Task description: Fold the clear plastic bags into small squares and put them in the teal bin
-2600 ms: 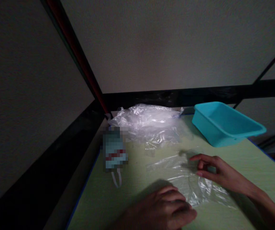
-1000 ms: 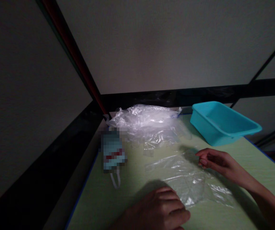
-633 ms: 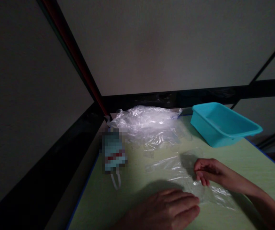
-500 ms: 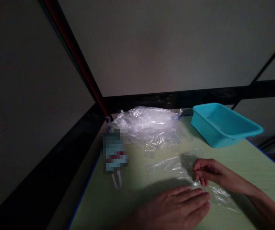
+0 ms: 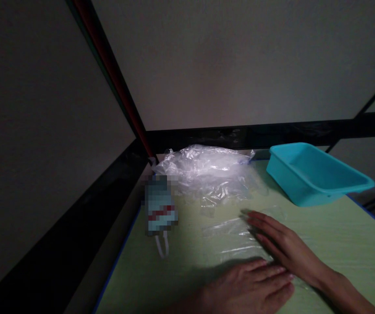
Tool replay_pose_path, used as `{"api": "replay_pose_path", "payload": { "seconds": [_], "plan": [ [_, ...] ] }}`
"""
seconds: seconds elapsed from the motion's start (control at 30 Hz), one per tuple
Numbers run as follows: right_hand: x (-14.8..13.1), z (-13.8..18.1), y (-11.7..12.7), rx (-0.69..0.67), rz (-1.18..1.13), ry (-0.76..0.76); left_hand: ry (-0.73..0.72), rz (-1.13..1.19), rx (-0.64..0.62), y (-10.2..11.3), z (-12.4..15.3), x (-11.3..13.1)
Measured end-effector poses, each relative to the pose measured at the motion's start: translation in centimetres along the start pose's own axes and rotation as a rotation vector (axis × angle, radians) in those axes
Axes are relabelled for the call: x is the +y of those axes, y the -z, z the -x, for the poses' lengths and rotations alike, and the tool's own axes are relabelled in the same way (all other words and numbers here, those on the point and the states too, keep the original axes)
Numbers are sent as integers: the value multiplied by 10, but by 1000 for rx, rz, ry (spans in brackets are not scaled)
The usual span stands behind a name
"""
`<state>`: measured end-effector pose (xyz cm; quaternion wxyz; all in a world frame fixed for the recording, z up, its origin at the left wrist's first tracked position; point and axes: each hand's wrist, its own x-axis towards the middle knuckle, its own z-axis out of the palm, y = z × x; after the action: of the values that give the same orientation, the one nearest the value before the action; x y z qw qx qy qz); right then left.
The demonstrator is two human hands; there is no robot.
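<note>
A clear plastic bag (image 5: 236,240) lies flat on the pale green table (image 5: 180,270). My right hand (image 5: 280,242) rests over the bag's right part, its fingers stretched out toward the left. Nearer to me, my left hand (image 5: 252,283) lies flat across the bag's near edge, fingers extended to the right. The fingertips of the left hand come close to the right wrist; whether they touch I cannot tell. Behind the bag sits a heap of crumpled clear plastic bags (image 5: 203,168).
A turquoise plastic basin (image 5: 305,183) stands at the back right of the table. On the left lies a blurred-out light blue item (image 5: 161,205) with a white loop (image 5: 163,246). Pale wall panels with dark trim rise behind and to the left.
My right hand has uncurled from bent fingers to stretched ones, reaching further left over the bag. The left hand stays flat. The whole view has shifted slightly.
</note>
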<state>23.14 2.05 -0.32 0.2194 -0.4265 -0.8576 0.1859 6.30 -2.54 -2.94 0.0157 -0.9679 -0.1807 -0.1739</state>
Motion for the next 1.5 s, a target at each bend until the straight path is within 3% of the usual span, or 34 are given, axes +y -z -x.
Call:
{"api": "replay_pose_path", "payload": {
  "seconds": [0.2, 0.4, 0.8, 1.03, 1.27, 1.37, 1.5],
  "plan": [
    [11, -1, -4, 56, 226, 37, -139, -114, 39, 2, 1, -6],
    [15, -4, -7, 84, 303, 14, -9, 49, -29, 9, -1, -1],
    [19, -2, -11, 61, 366, 27, -30, -6, -30, 4, 2, -3],
    [19, -2, -11, 48, 358, 11, -139, -85, 22, 7, 1, -9],
    [18, -3, -9, 48, 269, -24, -29, 175, -40, 15, 3, -6],
    [16, -4, -7, 57, 191, -57, -82, 281, -79, 30, 3, -11],
    [15, -3, -3, 95, 61, -117, 24, 479, -127, 53, 6, -17]
  ]
}}
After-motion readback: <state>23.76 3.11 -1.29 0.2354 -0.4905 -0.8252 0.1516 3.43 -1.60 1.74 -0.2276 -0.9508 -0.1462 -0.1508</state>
